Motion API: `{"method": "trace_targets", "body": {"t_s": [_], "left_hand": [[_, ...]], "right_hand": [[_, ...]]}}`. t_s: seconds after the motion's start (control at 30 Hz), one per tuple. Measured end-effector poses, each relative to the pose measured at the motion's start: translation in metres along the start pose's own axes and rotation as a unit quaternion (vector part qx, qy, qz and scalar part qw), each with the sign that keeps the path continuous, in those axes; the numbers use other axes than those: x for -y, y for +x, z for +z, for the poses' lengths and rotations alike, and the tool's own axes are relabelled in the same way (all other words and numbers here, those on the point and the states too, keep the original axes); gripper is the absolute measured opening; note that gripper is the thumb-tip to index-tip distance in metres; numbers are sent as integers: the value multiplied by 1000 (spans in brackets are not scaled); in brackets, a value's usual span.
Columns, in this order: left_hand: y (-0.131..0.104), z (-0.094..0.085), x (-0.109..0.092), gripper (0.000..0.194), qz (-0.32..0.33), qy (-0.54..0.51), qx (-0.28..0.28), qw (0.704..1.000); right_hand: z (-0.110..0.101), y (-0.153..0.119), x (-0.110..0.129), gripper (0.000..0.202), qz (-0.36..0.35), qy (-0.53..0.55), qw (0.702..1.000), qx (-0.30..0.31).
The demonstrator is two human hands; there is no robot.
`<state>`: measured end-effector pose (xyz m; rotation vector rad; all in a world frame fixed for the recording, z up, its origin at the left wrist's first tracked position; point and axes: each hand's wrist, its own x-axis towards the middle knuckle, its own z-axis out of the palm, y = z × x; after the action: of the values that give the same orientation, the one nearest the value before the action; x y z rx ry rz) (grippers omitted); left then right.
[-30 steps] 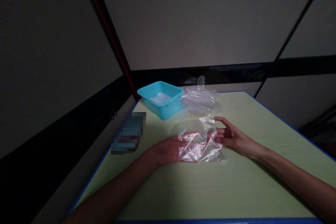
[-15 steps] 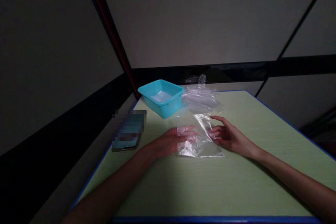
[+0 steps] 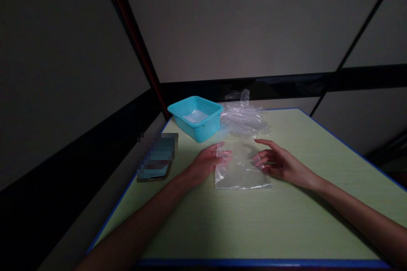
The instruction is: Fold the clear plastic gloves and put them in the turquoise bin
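A clear plastic bag [image 3: 243, 173] lay spread out on the table [image 3: 318, 228] between the two hands, its near edge roughly parallel with the table's near edge and its surface catching a few bright streaks of light.

The left hand [image 3: 206, 164] came in at the bag's left edge. Its fingers [image 3: 224, 159] were extended and loosely parted, the tips showing through the film just inside that edge, while the palm and wrist lay outside it. Whether those fingers were inside the bag or merely beneath its top layer could not be told, and no firm pinch showed.

The right hand [image 3: 280, 165] stood at the opposite edge, thumb and fingers wide apart in a half-curled curve. Its index finger [image 3: 264, 142] pointed toward the bag's far right corner; the lower fingertips overlapped the right edge and showed pinkish there, the film seeming to pass over them. Nothing was visibly gripped, and whether the fingertips pressed on the plastic was unclear. The middle of the bag lay in the gap between the two sets of fingertips.

Beyond the bag was a heap of clear plastic bags [image 3: 244, 120], and just left of that a turquoise basin [image 3: 208, 131] with something whitish [image 3: 196, 116] in its bottom. A pixelated, phone-like object [image 3: 157, 159] lay near the table's left edge, apart from the left hand.
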<state>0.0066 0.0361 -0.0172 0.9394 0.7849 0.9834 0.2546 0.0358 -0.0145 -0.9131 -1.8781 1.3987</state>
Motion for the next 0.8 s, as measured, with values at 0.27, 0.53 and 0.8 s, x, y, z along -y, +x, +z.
{"method": "trace_targets", "body": {"t_s": [0.27,0.53,0.8], "left_hand": [[6,-7,3,84,60,67,-26,996],[12,-13,9,93,79,67,18,994],[11,-13,4,60,200,248,-104,942]], "right_hand": [[0,0,0,57,1,-10,1000,14],[-2,0,-7,55,9,8,1000,26],[-3,-1,0,31,-24,-118,991,-65]]}}
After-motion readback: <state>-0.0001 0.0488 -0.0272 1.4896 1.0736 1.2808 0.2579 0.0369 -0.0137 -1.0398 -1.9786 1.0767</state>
